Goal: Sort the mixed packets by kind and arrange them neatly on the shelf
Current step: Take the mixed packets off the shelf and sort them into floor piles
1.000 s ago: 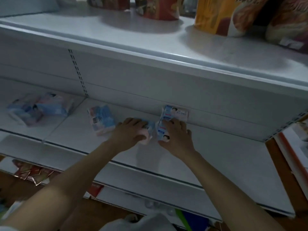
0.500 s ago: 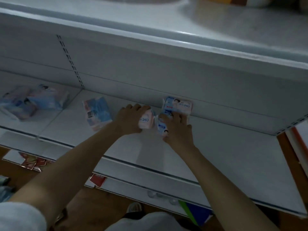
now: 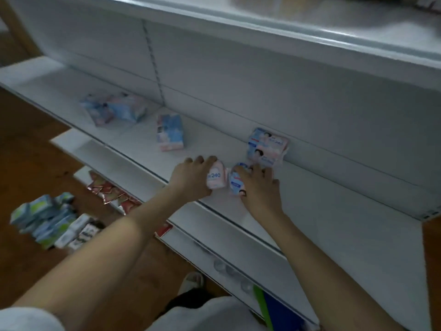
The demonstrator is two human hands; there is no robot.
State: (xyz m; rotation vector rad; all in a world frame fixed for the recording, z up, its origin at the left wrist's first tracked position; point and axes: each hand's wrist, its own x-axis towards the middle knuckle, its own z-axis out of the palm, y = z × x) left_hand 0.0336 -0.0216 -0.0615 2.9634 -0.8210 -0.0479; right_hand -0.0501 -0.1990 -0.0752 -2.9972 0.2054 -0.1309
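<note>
On the white shelf (image 3: pixel 334 211), my left hand (image 3: pixel 191 179) grips a pink packet marked 240 (image 3: pixel 216 177). Right beside it my right hand (image 3: pixel 259 187) lies over a blue-and-pink packet (image 3: pixel 236 183), fingers curled on its top. Behind my right hand another blue-and-pink packet (image 3: pixel 267 146) stands against the back panel. A blue packet (image 3: pixel 170 135) lies alone farther left, and a loose pile of blue and pink packets (image 3: pixel 114 108) sits at the left end of the shelf.
The upper shelf (image 3: pixel 358 37) overhangs the work area. A lower shelf holds red packets (image 3: pixel 112 194). Green, blue and white packets (image 3: pixel 50 220) are heaped on the brown floor at the left. The shelf's right end meets a wooden upright (image 3: pixel 432 271).
My view has swung left and down, bringing the floor heap into sight. Both hands have drawn the two packets slightly toward the shelf's front edge, keeping hold of them.
</note>
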